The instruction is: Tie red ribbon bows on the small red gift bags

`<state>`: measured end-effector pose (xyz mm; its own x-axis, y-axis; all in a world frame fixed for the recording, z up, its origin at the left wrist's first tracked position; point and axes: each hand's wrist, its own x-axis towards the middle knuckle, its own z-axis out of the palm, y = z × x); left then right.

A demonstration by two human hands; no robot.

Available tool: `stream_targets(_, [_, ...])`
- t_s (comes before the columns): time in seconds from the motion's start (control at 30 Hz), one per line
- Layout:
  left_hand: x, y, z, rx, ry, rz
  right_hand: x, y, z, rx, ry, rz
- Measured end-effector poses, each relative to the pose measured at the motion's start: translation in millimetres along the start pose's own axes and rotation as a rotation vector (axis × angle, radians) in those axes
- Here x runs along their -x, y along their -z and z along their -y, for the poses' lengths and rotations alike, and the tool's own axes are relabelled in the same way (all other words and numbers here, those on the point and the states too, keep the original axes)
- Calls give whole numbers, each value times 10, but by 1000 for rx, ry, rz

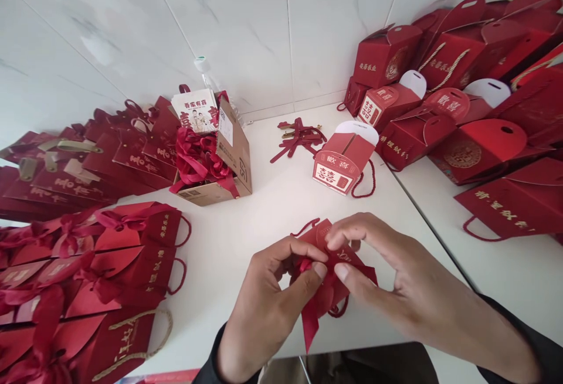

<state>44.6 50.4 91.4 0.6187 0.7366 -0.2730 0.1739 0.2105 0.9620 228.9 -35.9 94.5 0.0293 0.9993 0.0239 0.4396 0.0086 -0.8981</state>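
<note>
A small red gift box (322,231) with a cord handle sits on the white table, partly hidden behind my hands. A red satin ribbon (310,322) lies across its top, one tail hanging toward the front edge. My left hand (272,290) pinches the ribbon between thumb and forefinger at the bow's middle. On the other side, my right hand (409,278) has its thumb and fingers apart at the ribbon and box top. Beyond them stands another red box (341,164) with a white-lined flap and a dark red cord.
A cardboard box (206,194) of red ribbons stands back left, a clear bottle (203,70) behind it. Loose dark red straps (299,138) lie near the wall. Finished bow-tied boxes (132,272) fill the left; several red boxes (466,143) crowd the right, past a table seam.
</note>
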Motion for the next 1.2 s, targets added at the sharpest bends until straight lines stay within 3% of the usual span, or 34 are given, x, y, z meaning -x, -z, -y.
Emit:
stream_targets(0.13, [7,-36,-1,5,-22,-16,-43,-19,-36,82,37,52])
stream_targets(0.37, [35,-61,45,-134,-65,-87,-92,-49,-77,-22,-33,32])
stream_targets(0.53, [47,-123,126,-408,-277,-215,-114,-32,-59,-180,-120,52])
stream_targets(0.77, [37,-231,287,-676,-621,-374,-99,1,-19,-190,-145,62])
stream_targets(0.97, [56,-258,439,-758,-766,-433,-92,17,-44,-150,-143,127])
stream_targets(1.2, [84,-243,455,-707,-807,-534,-103,45,-22,18,-140,118])
